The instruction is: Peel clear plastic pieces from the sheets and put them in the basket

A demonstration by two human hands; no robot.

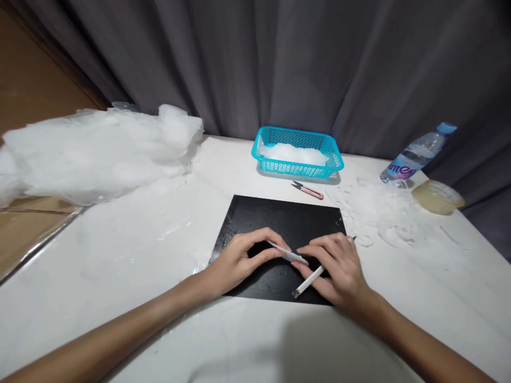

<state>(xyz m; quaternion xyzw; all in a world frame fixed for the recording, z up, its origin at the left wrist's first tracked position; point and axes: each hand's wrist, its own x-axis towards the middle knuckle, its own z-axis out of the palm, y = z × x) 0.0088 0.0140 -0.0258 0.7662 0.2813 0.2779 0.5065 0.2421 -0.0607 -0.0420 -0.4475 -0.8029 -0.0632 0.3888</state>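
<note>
Both my hands rest on a black mat lying on the white table. My left hand pinches one end of a thin, clear plastic strip between thumb and fingers. My right hand is closed round a slim white pen-like tool and its fingertips touch the other end of the strip. The tool's tip is hidden under my fingers. The hands nearly meet over the middle of the mat.
A turquoise basket with clear plastic pieces stands behind the mat, small pink-handled snips in front of it. Loose clear scraps, a water bottle and a tape roll lie right. A big heap of clear plastic fills the left.
</note>
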